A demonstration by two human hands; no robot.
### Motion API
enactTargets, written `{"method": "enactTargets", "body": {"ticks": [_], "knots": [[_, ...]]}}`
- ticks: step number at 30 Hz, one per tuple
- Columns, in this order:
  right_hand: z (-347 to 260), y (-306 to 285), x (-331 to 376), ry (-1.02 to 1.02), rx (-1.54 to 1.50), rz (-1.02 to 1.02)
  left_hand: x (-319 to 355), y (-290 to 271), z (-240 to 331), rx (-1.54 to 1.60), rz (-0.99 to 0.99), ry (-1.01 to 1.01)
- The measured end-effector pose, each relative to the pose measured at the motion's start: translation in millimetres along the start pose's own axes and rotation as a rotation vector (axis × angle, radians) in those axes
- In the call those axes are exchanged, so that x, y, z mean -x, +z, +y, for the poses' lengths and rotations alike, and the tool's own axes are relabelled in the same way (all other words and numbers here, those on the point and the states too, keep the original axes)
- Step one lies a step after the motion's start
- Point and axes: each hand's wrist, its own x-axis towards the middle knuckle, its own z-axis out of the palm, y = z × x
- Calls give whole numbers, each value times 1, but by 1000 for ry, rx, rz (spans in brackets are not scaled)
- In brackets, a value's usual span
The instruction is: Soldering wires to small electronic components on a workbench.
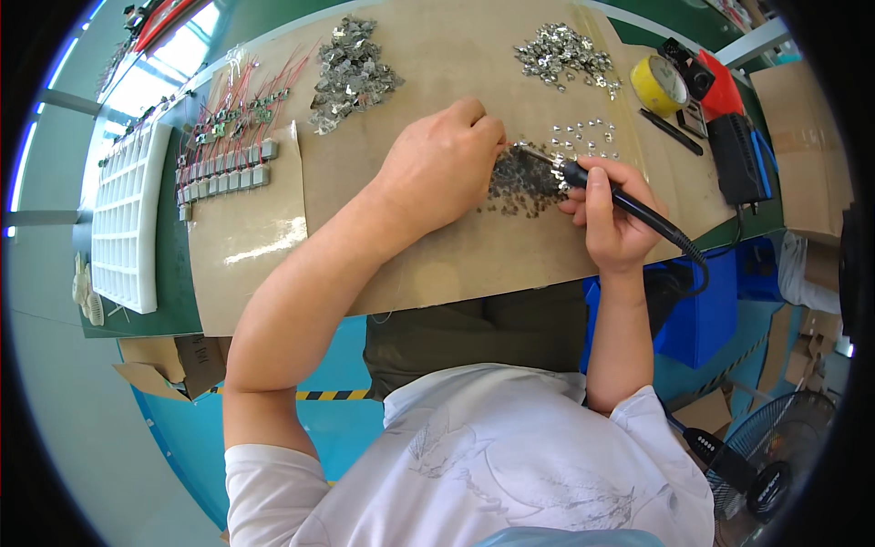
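Observation:
My right hand [606,214] grips a black-handled soldering iron [649,215], its metal tip pointing left toward my left fingertips. My left hand [442,164] is closed in a pinch beside the tip. Whatever sits between its fingers is hidden behind the knuckles. Under the tip, a loose scatter of tiny dark brown parts [518,190] lies on the brown cardboard sheet [437,269]. Small shiny metal pieces [583,139] are spread in loose rows just beyond my right hand.
Heaps of silvery clips [567,55] and flat grey metal pieces [351,73] lie at the back. Small grey motors with red wires [223,180] and a white compartment tray [132,219] are at left. Yellow tape [658,86], a black pen [673,132] and a black power unit [735,159] sit right.

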Motion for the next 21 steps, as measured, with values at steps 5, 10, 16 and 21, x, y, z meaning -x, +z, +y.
{"method": "enactTargets", "body": {"ticks": [5, 10, 16, 21], "knots": [[0, 0, 0, 35, -13, 2, 0, 0, 0, -53, -24, 44], [-1, 2, 0, 19, -12, 11, -1, 2, 0, -66, -28, 54], [1, 1, 0, 16, -5, 4, -1, 2, 2, -63, -19, 34], [-2, 2, 0, 12, 4, 3, -1, 2, 2, -81, -33, 25]]}}
